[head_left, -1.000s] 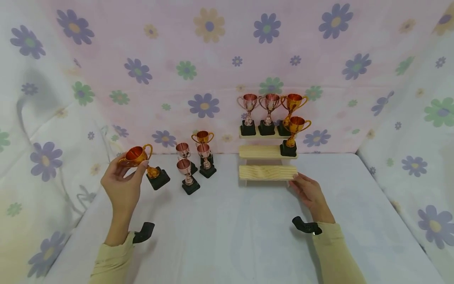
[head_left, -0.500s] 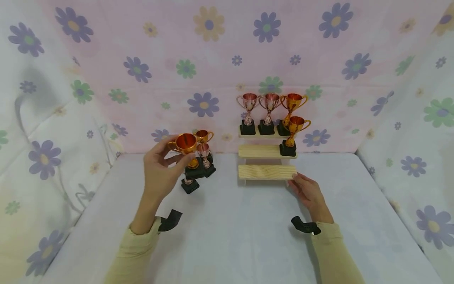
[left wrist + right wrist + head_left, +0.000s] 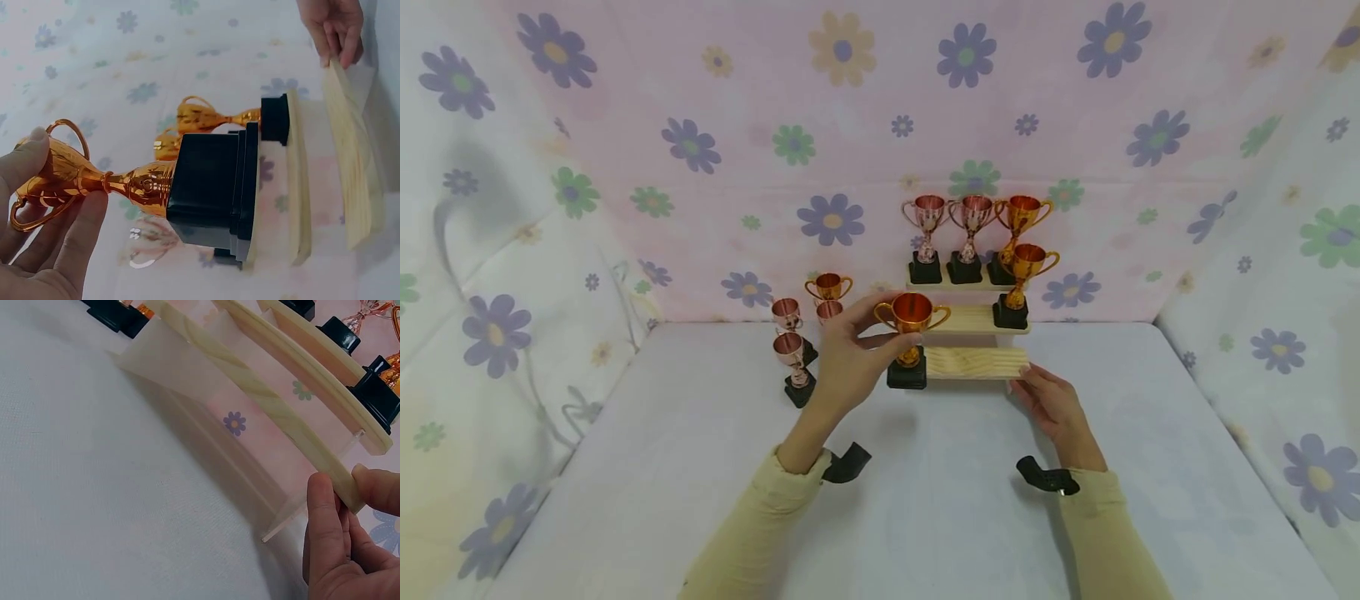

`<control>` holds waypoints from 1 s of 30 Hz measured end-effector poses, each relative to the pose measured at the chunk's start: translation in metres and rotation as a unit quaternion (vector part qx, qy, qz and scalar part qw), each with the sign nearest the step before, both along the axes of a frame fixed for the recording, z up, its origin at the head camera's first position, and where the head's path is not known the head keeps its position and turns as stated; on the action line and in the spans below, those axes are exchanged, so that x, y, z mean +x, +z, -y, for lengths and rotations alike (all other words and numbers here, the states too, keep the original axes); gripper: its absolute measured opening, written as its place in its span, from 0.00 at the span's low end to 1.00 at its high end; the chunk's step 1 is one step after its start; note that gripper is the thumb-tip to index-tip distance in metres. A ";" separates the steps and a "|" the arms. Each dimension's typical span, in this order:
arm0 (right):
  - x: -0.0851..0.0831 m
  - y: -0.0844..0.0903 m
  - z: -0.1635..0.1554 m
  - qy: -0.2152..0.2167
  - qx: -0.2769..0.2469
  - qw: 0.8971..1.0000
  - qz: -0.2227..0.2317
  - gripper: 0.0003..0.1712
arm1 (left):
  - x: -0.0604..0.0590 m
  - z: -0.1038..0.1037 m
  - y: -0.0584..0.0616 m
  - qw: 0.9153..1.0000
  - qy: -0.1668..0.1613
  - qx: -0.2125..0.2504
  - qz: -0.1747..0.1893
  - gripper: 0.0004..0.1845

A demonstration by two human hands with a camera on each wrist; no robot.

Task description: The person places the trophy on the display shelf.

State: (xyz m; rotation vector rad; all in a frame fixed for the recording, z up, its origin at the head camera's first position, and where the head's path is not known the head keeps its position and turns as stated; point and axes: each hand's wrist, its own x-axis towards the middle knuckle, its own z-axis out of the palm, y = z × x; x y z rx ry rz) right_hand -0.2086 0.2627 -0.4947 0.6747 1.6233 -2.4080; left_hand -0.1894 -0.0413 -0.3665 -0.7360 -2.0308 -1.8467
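My left hand (image 3: pixel 859 350) grips a gold trophy cup (image 3: pixel 913 313) by its bowl, upright with its black base (image 3: pixel 209 187) in front of the left end of a three-step wooden stand (image 3: pixel 977 363). With thumb and fingers, my right hand (image 3: pixel 1054 408) pinches the right end of the stand's lowest step (image 3: pixel 275 406). On the top step stand two rose-coloured trophies (image 3: pixel 928 218) and a gold one; a single gold trophy (image 3: pixel 1028 265) is at the right end of the middle step.
Left of the stand, several more trophies stand on the white table: rose ones (image 3: pixel 790 352) in front and a gold one (image 3: pixel 829 287) behind, partly hidden by my left hand. A flower-patterned cloth (image 3: pixel 760 150) hangs close behind the stand.
My left hand has carried the gold trophy rightward from the far left, past the group of trophies, to the stand, and turned it upright. My right hand has stayed on the lowest step.
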 end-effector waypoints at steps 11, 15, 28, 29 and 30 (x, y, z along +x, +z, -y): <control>0.001 -0.004 -0.004 -0.004 -0.023 1.000 -0.001 0.37 | -0.047 -0.054 -0.011 0.998 -0.032 0.031 0.036 0.26; 0.002 -0.004 -0.002 -0.004 -0.026 1.000 -0.014 0.37 | -0.064 -0.066 -0.017 0.998 -0.026 0.029 0.056 0.26; 0.002 -0.003 -0.003 -0.001 -0.021 1.000 -0.015 0.37 | -0.109 -0.088 -0.036 0.998 -0.034 0.031 0.042 0.25; 0.002 -0.003 -0.003 -0.002 -0.021 1.000 -0.017 0.37 | -0.112 -0.090 -0.036 0.998 -0.037 0.029 0.040 0.25; 0.002 -0.002 -0.004 -0.002 -0.022 1.000 -0.018 0.37 | -0.114 -0.092 -0.036 0.998 -0.039 0.027 0.039 0.25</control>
